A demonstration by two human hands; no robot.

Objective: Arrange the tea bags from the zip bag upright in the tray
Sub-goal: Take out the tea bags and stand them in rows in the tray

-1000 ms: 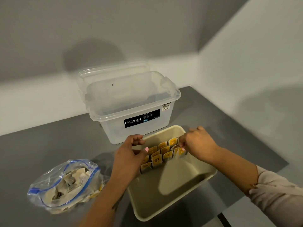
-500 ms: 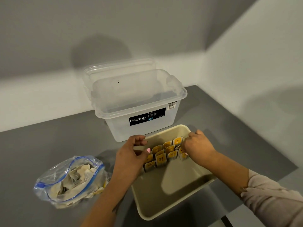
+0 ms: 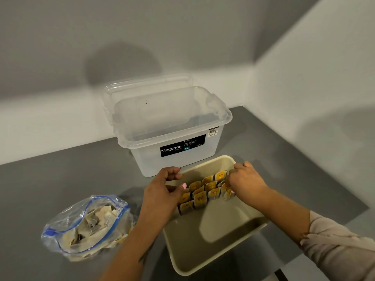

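A beige tray (image 3: 213,258) sits nearest on the grey tabletop (image 3: 60,179), its near half bare. Just left of it lies the zip bag (image 3: 85,226), clear with a blue seal, its mouth gaping and more pale tea bags heaped inside. In the tray's far half, the tea bags (image 3: 205,191) with yellow labels stand upright in tight rows that run from the left wall toward the far right corner.

The left hand (image 3: 162,191) comes in over the tray's left rim, and its thumb rests against the left end of the rows. Its other fingers (image 3: 172,173) are curled loosely above the rim and grip nothing that can be seen. The right hand (image 3: 245,181), in a pale pushed-up sleeve, reaches across to the right end of the rows. Its fingers are bent down among the bags there, but the back of the hand hides them, so I cannot tell whether they pinch one.

Behind the tray, almost touching it, stands a clear storage box (image 3: 172,128) with a black Megabox label. Its lid (image 3: 146,86) is propped behind it against the wall.
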